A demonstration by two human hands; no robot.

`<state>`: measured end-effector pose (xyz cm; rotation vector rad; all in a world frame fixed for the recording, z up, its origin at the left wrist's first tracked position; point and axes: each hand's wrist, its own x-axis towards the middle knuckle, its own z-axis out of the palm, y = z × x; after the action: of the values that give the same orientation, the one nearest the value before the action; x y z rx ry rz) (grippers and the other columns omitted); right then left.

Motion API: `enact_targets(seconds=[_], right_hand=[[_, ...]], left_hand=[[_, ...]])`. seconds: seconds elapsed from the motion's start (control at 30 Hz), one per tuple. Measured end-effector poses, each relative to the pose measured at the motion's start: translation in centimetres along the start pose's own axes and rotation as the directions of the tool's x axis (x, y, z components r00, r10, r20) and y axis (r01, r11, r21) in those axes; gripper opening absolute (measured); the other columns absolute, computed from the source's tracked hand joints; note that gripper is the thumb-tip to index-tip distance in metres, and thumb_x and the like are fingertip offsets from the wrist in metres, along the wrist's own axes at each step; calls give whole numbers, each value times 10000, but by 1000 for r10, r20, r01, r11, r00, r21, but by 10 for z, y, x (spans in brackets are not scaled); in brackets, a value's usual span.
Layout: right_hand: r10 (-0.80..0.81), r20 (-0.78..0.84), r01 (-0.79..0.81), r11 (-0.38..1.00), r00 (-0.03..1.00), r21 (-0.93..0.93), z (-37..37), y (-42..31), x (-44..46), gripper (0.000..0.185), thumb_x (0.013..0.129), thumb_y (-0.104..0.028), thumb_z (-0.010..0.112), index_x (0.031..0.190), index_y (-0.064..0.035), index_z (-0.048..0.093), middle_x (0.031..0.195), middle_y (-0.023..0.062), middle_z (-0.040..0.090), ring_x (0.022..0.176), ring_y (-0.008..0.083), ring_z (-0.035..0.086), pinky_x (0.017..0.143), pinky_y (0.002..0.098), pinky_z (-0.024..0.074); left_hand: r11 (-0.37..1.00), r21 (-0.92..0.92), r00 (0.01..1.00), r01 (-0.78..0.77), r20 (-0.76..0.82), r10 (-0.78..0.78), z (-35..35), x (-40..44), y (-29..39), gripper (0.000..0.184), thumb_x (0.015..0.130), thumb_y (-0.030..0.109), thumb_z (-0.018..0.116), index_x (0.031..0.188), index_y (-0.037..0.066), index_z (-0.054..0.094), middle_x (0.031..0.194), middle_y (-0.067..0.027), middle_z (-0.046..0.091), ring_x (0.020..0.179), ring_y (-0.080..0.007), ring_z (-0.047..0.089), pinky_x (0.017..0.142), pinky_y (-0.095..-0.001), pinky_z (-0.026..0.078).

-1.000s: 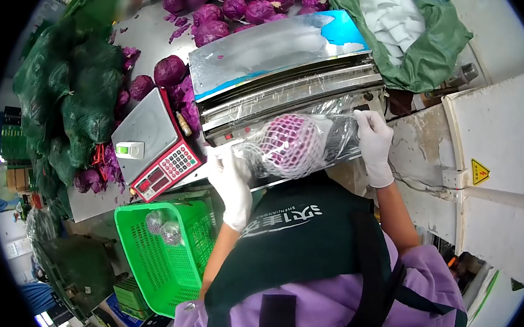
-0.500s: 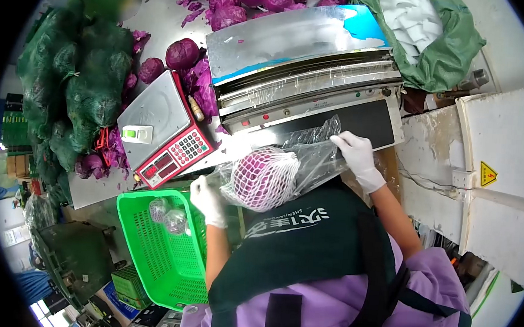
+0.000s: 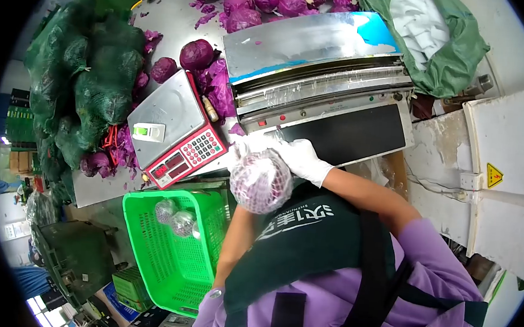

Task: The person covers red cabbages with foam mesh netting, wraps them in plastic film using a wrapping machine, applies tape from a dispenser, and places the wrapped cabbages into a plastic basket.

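A red cabbage (image 3: 260,183) in a white foam net, with clear film pulled round it, is held up in front of my apron. My gloved left hand (image 3: 236,154) is behind its left side, mostly hidden, closed against the wrapped cabbage. From the right, my gloved right hand (image 3: 306,161) reaches to the cabbage's far side, fingers bent over gathered film (image 3: 276,134). Just beyond stands the wrapping machine (image 3: 316,88), its dark plate (image 3: 349,133) nearest to my right hand.
A red-framed scale (image 3: 167,129) carries a small white-and-green object (image 3: 149,132). Below it, a green basket (image 3: 136,240) holds several wrapped balls (image 3: 182,223). Green net sacks (image 3: 106,86) stand left; loose red cabbages (image 3: 267,0) lie at the back. A green bag (image 3: 457,68) sits right.
The film, stretched out between my hands before, is now drawn round the netted cabbage. My right hand has moved left and my left hand up and right, so both meet at the cabbage.
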<state>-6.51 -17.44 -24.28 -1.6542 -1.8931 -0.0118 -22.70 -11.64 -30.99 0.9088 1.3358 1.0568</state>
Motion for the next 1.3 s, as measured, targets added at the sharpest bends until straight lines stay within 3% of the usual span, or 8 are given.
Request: enact_targets(seconds=[0.2,0.33,0.43,0.57,0.8,0.9,1.13,1.3], right_hand=[[-328,-315,429,836,891,342,-63,-26,47,117,828,-224,677,846,-110,654,712,32,605,556,211,575,494,341,460],[-408,-431,586,664,805,464,-133,-43,105,213,796,-253,756,807,-97,611,687,23,584,570,189,580,494,311,449],[-385,-421,564,661,821,494,-144,-46,132,225,785,-235,800,854,-102,634,615,-5,568,447,170,541,424,291,418],[-456,-335,556,538,824,634,-136,-70,143,240,797,-296,773,838,-97,645,547,15,547,459,210,578,434,309,449],[-508,-67,318,426,859,847,-125,-75,128,371,810,-394,747,925,-47,682,847,118,675,771,248,688,648,354,534],[-664,16,275,331,748,903,-112,-70,127,352,887,-336,685,1110,-65,696,1081,132,666,1037,265,623,855,372,494],[-347,682,-622,280,645,731,-151,5,96,325,1002,-240,534,1168,8,661,1092,108,695,986,162,647,917,291,489],[221,940,-799,-498,259,337,-107,23,60,433,1007,-372,529,1203,7,606,1122,98,681,995,191,664,900,360,542]], left_hand=[[989,-99,975,-107,185,124,23,-29,113,122,929,109,654,847,41,595,647,5,546,552,-57,476,491,-231,378],[865,112,495,-488,852,169,20,-25,191,107,904,110,623,974,29,623,919,-44,651,822,-108,597,714,-259,484],[970,224,316,-98,931,-184,16,-12,171,321,907,146,616,1201,20,597,1195,-129,598,1136,-229,572,953,-347,478],[850,38,244,-526,964,108,48,-22,221,254,903,144,626,1122,16,613,1091,-118,619,1035,-220,596,893,-340,507],[972,51,372,230,918,-136,49,-37,200,223,905,186,628,1046,13,626,925,-94,645,883,-217,614,819,-339,526],[533,-148,366,833,870,-331,66,-13,167,221,905,204,629,1013,11,632,853,-84,656,818,-215,622,788,-338,534],[637,-289,593,715,732,-334,11,-88,141,786,968,585,422,1523,57,244,1525,-148,358,1402,-324,339,1194,-454,201],[759,-482,773,439,633,-46,6,-140,119,871,914,569,571,1544,105,187,1574,-96,259,1442,-264,272,1188,-469,224]])
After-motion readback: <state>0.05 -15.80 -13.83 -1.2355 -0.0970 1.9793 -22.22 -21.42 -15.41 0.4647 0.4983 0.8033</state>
